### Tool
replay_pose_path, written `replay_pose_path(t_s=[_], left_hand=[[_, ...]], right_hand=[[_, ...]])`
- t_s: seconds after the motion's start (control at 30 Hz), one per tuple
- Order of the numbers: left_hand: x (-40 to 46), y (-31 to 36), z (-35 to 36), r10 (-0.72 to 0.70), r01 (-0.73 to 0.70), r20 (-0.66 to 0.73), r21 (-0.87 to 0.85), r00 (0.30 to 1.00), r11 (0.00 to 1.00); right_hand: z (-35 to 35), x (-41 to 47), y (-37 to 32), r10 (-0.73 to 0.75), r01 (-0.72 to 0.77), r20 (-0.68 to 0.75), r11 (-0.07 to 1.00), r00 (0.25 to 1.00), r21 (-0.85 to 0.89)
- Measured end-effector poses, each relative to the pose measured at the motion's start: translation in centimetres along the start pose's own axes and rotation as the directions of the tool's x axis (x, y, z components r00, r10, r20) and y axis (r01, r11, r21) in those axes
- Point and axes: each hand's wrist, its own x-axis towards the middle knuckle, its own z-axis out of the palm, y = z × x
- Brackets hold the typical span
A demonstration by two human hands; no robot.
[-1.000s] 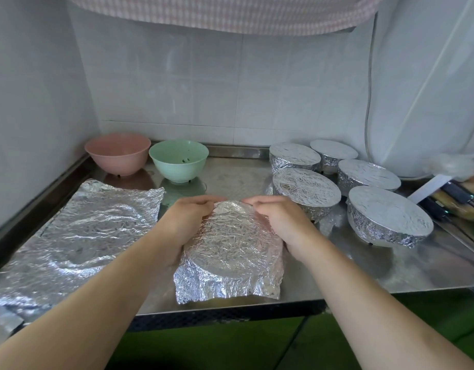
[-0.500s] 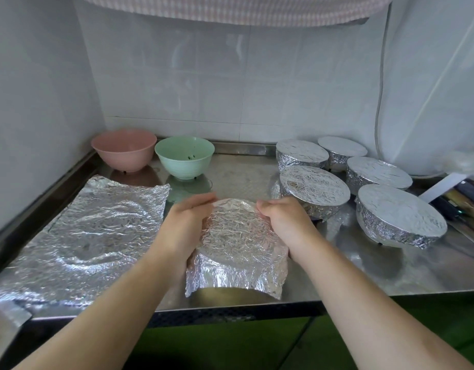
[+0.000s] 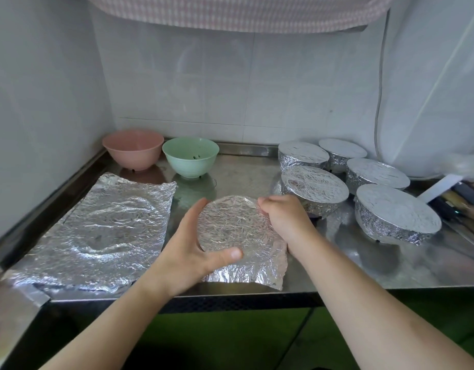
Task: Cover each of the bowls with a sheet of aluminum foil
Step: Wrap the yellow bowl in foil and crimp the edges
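A bowl under a crinkled foil sheet (image 3: 231, 227) stands near the counter's front edge; the foil's front right corner still flares out loose. My left hand (image 3: 193, 249) wraps the bowl's left side, thumb pressed on the front rim. My right hand (image 3: 285, 218) curls over the right rim and grips the foil there. A pink bowl (image 3: 133, 149) and a green bowl (image 3: 190, 156) stand uncovered at the back left. Several foil-covered bowls (image 3: 314, 188) cluster at the right.
A flat stack of foil sheets (image 3: 96, 231) lies on the steel counter (image 3: 364, 265) at the left. Knives and utensils (image 3: 463, 198) lie at the far right edge. Tiled walls close the back and left; a cable (image 3: 378, 102) hangs at the right.
The foil has been folded down tighter around the bowl. My left hand slid from the far rim round to the near left side, thumb now on the front edge. My right hand stays at the right rim.
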Motion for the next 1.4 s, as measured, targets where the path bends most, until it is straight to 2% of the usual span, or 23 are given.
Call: replay_pose_path(t_s=[0.1, 0.17, 0.27, 0.33, 0.43, 0.6, 0.8, 0.93, 1.07, 1.4], left_hand=[[0.2, -0.2, -0.6, 0.025, -0.027, 0.052, 0.035, 0.998, 0.999], [0.3, -0.2, -0.8, 0.032, -0.036, 0.062, 0.059, 0.998, 0.998], [0.4, -0.3, -0.9, 0.047, -0.054, 0.073, 0.088, 0.996, 0.995], [0.3, -0.2, -1.0, 0.054, -0.061, 0.069, 0.111, 0.996, 0.992], [0.4, -0.1, -0.9, 0.064, -0.07, 0.052, 0.132, 0.997, 0.989], [0.6, -0.2, -0.6, 0.094, -0.094, 0.011, 0.165, 0.996, 0.982], [0.6, -0.7, 0.0, 0.111, -0.102, -0.046, 0.155, 0.993, 0.983], [0.6, -0.9, 0.2, 0.118, -0.111, -0.051, 0.121, 0.992, 0.986], [0.5, -0.9, 0.3, 0.123, -0.116, -0.053, 0.109, 0.991, 0.987], [0.5, -1.0, 0.4, 0.149, -0.14, -0.061, 0.129, 0.987, 0.982]], right_hand=[[-0.1, 0.2, 0.4, -0.094, 0.094, -0.051, 0.996, 0.994, -0.01], [-0.7, -0.5, 0.5, -0.155, 0.154, -0.022, 0.987, 0.988, -0.033], [-2.4, -2.1, 1.7, -0.167, 0.183, 0.268, 0.982, 0.949, -0.035], [-3.6, -3.1, 2.3, -0.156, 0.209, 0.483, 0.976, 0.862, -0.057], [-4.8, -3.3, 2.9, -0.118, 0.273, 0.595, 0.945, 0.795, -0.178], [-4.6, -3.7, 2.8, -0.109, 0.345, 0.548, 0.871, 0.829, -0.349], [-3.8, -4.3, 3.2, -0.189, 0.38, 0.478, 0.86, 0.858, -0.341], [-3.9, -4.2, 3.5, -0.217, 0.401, 0.484, 0.86, 0.848, -0.317], [-4.6, -4.1, 2.9, -0.203, 0.397, 0.557, 0.883, 0.805, -0.252], [-4.1, -4.4, 3.8, -0.304, 0.451, 0.502, 0.87, 0.809, -0.2]])
